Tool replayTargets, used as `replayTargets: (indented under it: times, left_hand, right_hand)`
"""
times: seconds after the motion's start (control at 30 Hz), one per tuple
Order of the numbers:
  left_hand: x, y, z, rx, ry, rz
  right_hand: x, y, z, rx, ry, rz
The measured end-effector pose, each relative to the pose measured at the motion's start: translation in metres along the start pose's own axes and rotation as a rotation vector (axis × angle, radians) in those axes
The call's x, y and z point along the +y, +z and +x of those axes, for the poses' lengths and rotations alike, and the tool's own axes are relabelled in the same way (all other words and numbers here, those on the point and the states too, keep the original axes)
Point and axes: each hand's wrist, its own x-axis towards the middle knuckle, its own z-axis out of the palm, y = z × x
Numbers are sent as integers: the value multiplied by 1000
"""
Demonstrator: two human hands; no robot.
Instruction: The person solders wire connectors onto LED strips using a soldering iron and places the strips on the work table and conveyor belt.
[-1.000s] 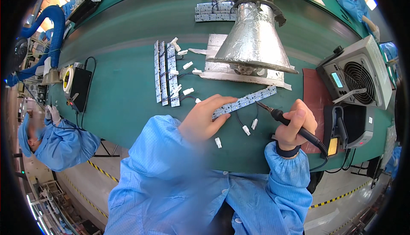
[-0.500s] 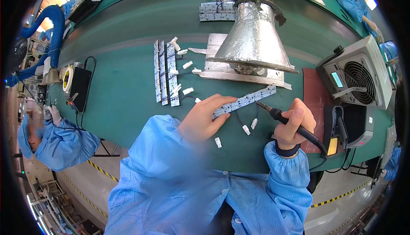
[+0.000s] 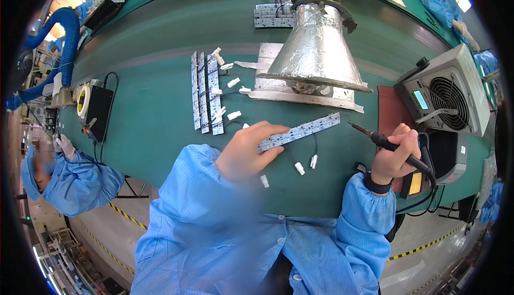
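My left hand (image 3: 250,149) pinches the near end of a narrow LED circuit board strip (image 3: 313,126), which slants up to the right above the green bench. Short dark wires ending in white connectors (image 3: 299,168) trail from the strip toward me. In my right hand (image 3: 397,154) is a soldering iron (image 3: 381,139), gripped like a pen. Its tip points up and left, apart from the strip's far end. Left of my left hand lie several similar strips (image 3: 204,94) side by side, their white connectors (image 3: 233,83) on the right.
A foil-covered fume hood (image 3: 318,48) hangs over the bench beyond the strip. At right stand a fan unit (image 3: 447,94) and a soldering station (image 3: 447,153) with a yellow sponge (image 3: 415,183). More strips (image 3: 273,15) lie at the back. A co-worker (image 3: 80,180) sits at left.
My right hand has drawn the soldering iron away from the strip, to the right. My left hand and the strip have shifted slightly left and toward me.
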Motion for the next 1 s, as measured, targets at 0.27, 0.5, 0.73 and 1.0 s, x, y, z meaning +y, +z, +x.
replayTargets:
  times: [0.27,0.5,0.73,1.0]
  left_hand:
    - [-2,0,-1,28,5,5]
    - [-3,0,-2,38,27,15]
    - [-3,0,-2,33,22,11]
    - [-3,0,-2,35,33,14]
  right_hand:
    - [1,8,-9,-105,-7,-114]
    - [-1,3,-11,-192,25,-82]
    - [0,3,-12,-194,47,-119]
    - [2,3,-14,-187,38,-110]
